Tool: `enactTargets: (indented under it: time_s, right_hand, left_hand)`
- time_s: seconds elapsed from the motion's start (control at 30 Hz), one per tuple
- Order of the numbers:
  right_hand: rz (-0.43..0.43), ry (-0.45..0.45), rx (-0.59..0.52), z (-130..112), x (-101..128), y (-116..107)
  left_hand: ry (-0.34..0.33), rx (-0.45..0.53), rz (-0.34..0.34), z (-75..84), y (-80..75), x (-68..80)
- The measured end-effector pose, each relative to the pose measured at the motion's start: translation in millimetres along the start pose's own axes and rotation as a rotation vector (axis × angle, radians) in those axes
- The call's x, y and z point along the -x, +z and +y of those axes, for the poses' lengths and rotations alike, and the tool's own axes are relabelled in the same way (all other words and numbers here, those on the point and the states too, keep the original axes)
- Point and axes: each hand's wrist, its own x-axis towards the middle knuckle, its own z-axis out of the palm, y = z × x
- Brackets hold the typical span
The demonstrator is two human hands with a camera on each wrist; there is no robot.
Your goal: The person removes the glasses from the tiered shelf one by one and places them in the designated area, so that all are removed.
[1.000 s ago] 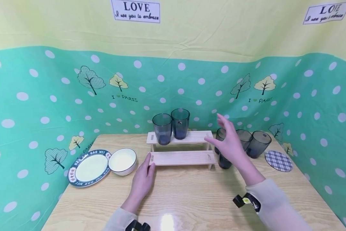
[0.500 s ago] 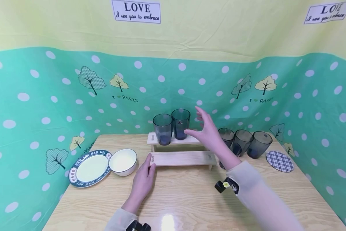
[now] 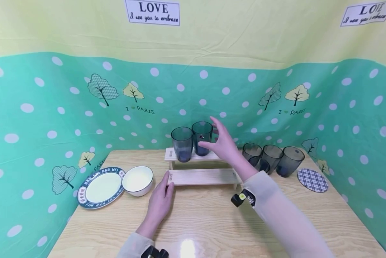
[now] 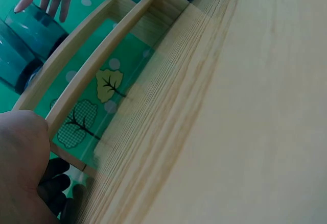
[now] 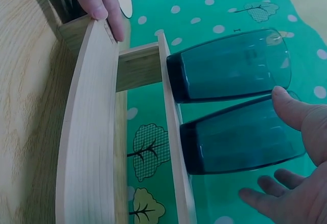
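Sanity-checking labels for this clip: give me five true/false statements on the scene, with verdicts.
1. Two glasses stand on the upper shelf. True.
2. The left hand holds a glass. False: it grips the lower shelf at its left end.
3. The checkered mat lies on the right side of the table. True.
4. The right hand lies flat on the table. False: it is raised beside the shelf's right glass.
5. The bowl stands beside the plate. True.

- Wrinkled cloth backdrop (image 3: 180, 95), pale yellow above, green with pale dots and printed trees (image 3: 103, 87) below
- Wood-grain bench (image 3: 209, 218)
- Bright reflection (image 3: 187, 248) on the bench's near part
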Motion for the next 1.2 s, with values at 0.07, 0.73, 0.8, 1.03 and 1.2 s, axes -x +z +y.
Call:
enactTargets:
  time_s: [0.07, 0.73, 0.8, 1.03, 1.2]
  right_hand:
    - [-0.004, 0.007, 0.006, 1, -2, 1]
    - [-0.016, 0.062, 0.032, -3, -7, 9]
    - [-0.014, 0.061, 0.034, -3, -7, 10]
    - [-0.006, 0.079, 0.045, -5, -8, 10]
    - [0.001, 0.095, 0.056, -5, -7, 11]
  left_hand:
    - [0.000, -0.001, 0.000, 0.4, -0.4, 0.1]
    - [-0.007, 0.003, 0.002, 0.2, -0.4, -0.1]
    - [-0.008, -0.001, 0.002, 0.3, -0.5, 0.0]
    - [-0.009, -0.002, -0.001, -0.1, -0.4, -0.2]
    - [-0.008, -0.003, -0.001, -0.6, -0.1, -0.4]
